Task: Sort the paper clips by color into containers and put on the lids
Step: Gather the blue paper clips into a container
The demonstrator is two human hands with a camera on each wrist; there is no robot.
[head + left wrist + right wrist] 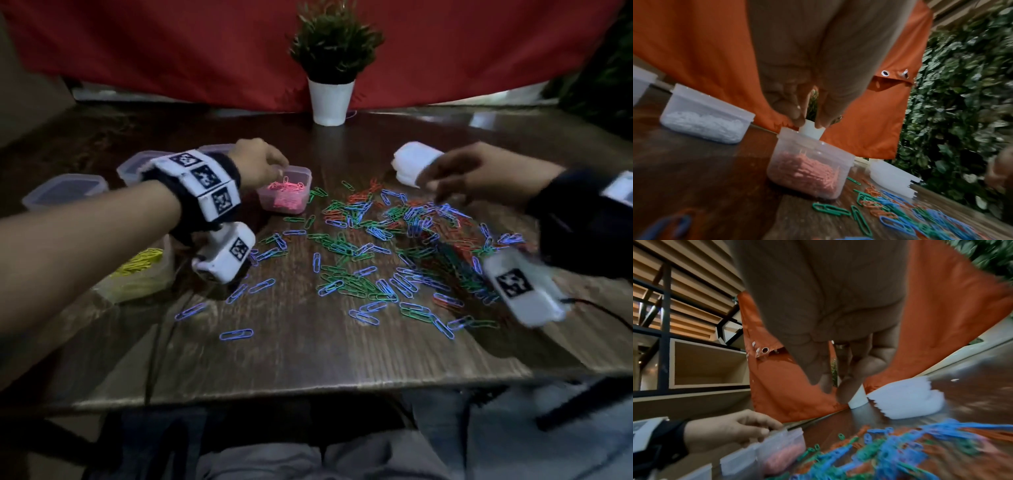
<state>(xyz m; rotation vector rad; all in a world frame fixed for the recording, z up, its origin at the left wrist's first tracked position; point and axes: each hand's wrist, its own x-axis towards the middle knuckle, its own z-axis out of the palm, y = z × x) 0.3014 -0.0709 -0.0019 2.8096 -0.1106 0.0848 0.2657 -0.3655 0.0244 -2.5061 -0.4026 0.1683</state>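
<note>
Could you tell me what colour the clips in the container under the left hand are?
Pink clips, best seen in the head view.

Dark wood-grain surface (308, 359). Red-orange cloth backdrop (171, 44) behind. Potted plant (331, 68) at far edge. Leafy wall (962, 97). Dim lighting.

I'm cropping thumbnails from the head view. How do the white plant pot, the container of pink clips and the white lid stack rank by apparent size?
1. Container of pink clips and white plant pot: look alike, unranked.
2. White lid stack, partly hidden by the right hand.
</note>
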